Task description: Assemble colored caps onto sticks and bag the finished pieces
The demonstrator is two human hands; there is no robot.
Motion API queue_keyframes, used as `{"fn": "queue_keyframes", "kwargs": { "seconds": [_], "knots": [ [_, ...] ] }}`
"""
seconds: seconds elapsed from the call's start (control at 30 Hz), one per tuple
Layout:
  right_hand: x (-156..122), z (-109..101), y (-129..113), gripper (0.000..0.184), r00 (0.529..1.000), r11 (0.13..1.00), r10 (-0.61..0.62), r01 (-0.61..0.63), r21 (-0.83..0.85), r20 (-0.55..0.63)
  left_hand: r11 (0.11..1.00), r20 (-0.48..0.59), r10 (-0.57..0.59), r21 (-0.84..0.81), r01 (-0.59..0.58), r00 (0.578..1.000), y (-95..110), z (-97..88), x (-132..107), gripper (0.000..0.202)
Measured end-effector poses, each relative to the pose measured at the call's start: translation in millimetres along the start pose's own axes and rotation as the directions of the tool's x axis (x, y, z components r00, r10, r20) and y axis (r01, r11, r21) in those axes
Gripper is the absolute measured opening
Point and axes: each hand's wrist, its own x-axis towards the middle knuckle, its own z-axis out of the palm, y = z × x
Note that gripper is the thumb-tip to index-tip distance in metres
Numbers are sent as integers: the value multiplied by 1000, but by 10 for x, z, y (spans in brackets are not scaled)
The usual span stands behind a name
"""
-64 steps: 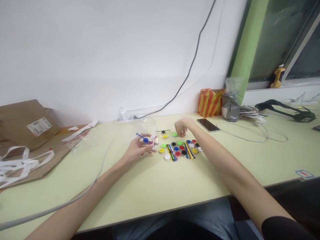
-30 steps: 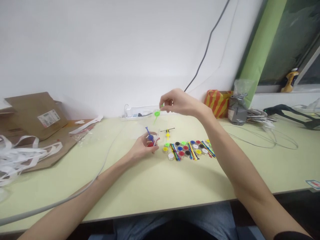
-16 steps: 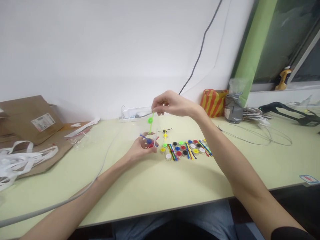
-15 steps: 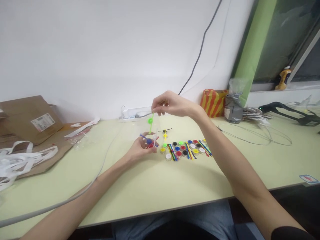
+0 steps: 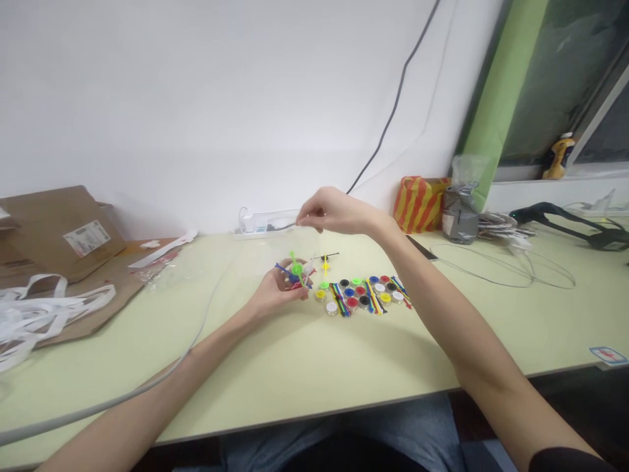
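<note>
My left hand (image 5: 278, 294) rests palm up on the pale green table (image 5: 304, 367) and is closed on a bundle of small stick-and-disc pieces: a green piece (image 5: 297, 268) on top, with blue, red and white ones under it. My right hand (image 5: 335, 211) hovers a little above and behind the bundle. Its fingertips are pinched together and nothing shows between them. Just right of my left hand lie rows of small coloured discs and sticks (image 5: 364, 295). A yellow piece (image 5: 325, 265) and a thin black stick sit behind them.
A white power strip (image 5: 265, 221) lies along the wall, its dark cable running up. Cardboard box (image 5: 59, 229) and white straps (image 5: 39, 311) at left. A grey cable (image 5: 147, 387) crosses the front left. Striped bag (image 5: 420, 203), grey pouch (image 5: 459, 213) and a wire loop (image 5: 515, 269) at right.
My right hand lifted the green piece off the table and carried it over to my left hand. The piece now sits in the left hand's bundle, apart from the right fingers.
</note>
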Motion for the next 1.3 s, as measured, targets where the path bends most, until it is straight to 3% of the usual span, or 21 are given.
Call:
{"fn": "queue_keyframes", "kwargs": {
  "seconds": [0.1, 0.17, 0.2, 0.27, 0.3, 0.37, 0.5, 0.7, 0.97, 1.1, 1.3],
  "knots": [
    [42, 26, 323, 20, 975, 997, 7, -23, -71, -222, 1000, -33, 23, -8, -23, 999, 12, 1, 6, 62],
    [55, 91, 644, 19, 957, 990, 64, -96, -102, -284, 999, -49, 31, -6, -31, 998, 16, -7, 1, 61],
    [51, 143, 823, 19, 962, 985, 107, -138, -105, -252, 999, -54, 32, -3, -32, 998, 19, -13, -3, 59],
    [16, 288, 1181, 25, 969, 965, 234, -241, -100, -72, 1000, -63, 30, 3, -30, 998, 24, -23, -15, 54],
    [-15, 374, 1345, 32, 950, 948, 309, -304, -100, 42, 1000, -69, 27, 8, -27, 997, 27, -27, -20, 53],
    [-94, 554, 1617, 43, 869, 896, 443, -434, -91, 222, 1000, -81, 24, 20, -23, 996, 30, -31, -25, 51],
    [-256, 810, 1914, 36, 835, 873, 482, -482, -71, 266, 999, -94, 21, 38, -17, 995, 19, -28, -16, 48],
    [-330, 884, 2056, 24, 847, 874, 462, -485, 26, 263, 999, -108, 8, 46, -3, 994, -19, -39, -5, 50],
    [-331, 938, 2076, 9, 875, 870, 460, -478, 118, 152, 1000, -112, -4, 26, 7, 994, -19, -56, -7, 50],
    [-357, 878, 2039, 6, 874, 861, 485, -477, 174, -4, 1000, -115, -6, 22, 8, 993, -24, -56, -13, 48],
    [-265, 571, 1865, 20, 803, 851, 513, -430, 301, -302, 1000, -110, -7, 5, 7, 994, -31, -46, -8, 53]
  ]
}}
